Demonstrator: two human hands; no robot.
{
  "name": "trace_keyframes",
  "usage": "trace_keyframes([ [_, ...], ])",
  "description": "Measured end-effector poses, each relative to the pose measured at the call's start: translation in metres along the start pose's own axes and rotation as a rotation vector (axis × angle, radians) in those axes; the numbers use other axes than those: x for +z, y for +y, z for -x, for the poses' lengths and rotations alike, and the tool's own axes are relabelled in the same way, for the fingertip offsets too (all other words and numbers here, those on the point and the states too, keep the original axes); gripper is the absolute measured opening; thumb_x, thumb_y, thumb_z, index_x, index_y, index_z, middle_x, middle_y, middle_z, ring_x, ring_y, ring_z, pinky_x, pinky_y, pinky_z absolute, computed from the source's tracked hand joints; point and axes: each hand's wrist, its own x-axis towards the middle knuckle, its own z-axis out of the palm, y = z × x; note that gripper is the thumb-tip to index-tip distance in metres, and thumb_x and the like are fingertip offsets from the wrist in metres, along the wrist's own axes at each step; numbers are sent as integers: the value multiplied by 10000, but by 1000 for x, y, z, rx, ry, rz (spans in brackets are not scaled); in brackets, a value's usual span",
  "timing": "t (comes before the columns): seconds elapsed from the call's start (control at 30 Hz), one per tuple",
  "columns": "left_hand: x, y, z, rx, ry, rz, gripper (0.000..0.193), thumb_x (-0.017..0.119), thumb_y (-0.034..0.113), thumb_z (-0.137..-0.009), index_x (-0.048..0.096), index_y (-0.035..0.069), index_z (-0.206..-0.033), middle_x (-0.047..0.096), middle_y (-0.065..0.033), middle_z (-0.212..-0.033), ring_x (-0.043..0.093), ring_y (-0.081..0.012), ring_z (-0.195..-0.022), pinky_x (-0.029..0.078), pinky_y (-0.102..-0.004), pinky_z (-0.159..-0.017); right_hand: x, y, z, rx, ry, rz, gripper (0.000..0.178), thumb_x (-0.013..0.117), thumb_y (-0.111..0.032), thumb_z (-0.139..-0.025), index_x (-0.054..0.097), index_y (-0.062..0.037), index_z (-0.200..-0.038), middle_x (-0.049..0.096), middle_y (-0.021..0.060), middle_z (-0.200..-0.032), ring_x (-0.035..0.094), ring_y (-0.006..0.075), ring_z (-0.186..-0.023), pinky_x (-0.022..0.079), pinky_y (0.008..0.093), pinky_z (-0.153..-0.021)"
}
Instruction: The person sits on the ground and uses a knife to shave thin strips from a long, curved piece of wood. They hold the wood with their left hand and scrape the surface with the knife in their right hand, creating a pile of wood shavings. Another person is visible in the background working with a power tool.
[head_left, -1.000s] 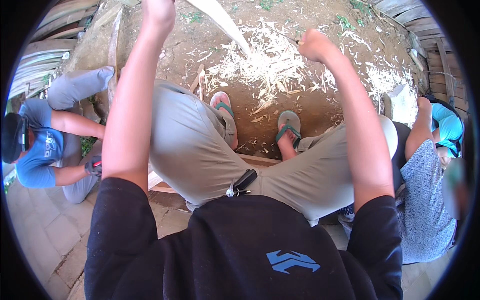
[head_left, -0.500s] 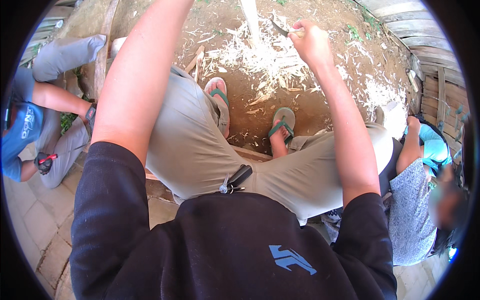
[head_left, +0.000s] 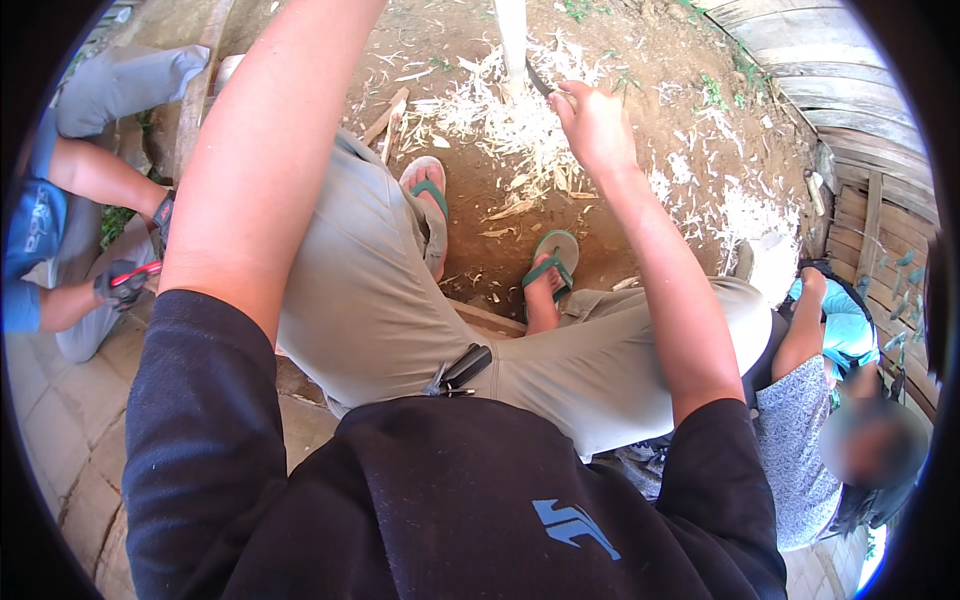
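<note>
My right hand (head_left: 598, 128) is closed around the handle of a small knife. The knife's dark, curved blade (head_left: 538, 78) points up and left, right beside a pale, peeled wooden stick (head_left: 511, 45). Whether the edge touches the wood, I cannot tell. The stick stands roughly upright and runs out past the top edge, its lower end over a heap of pale wood shavings (head_left: 525, 130). My left forearm (head_left: 270, 120) reaches up past the top edge, so my left hand is out of sight.
My sandalled feet (head_left: 555, 262) rest on brown soil. At left, a person in blue with a gloved hand (head_left: 122, 285) holds a red-handled tool. Another person in patterned grey cloth (head_left: 800, 440) sits close at right. A plank wall (head_left: 850, 90) curves along the right.
My right hand has come nearer and leftward with the knife, bringing the blade beside the stick. My view has shifted slightly. The gloved hand at left has moved up a little.
</note>
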Motion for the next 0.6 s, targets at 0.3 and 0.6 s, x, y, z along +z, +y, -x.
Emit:
trace_keyframes([
  [0.3,-3,-8,-6,-126,-81,90,389,586,440,-918,614,61,-838,593,-107,-591,586,-210,-465,477,-341,-440,10,-14,10,85,-87,28,249,570,-238,-975,661,-7,-956,692,244,-840,682,420,-809,540,503,-766],
  [0.6,10,-2,-1,-36,-86,123,355,588,424,-921,614,71,-888,578,-57,-613,607,-184,-484,486,-323,-445,15,-16,11,113,-114,33,275,543,-257,-989,671,-14,-981,698,235,-830,690,406,-813,545,488,-766],
])
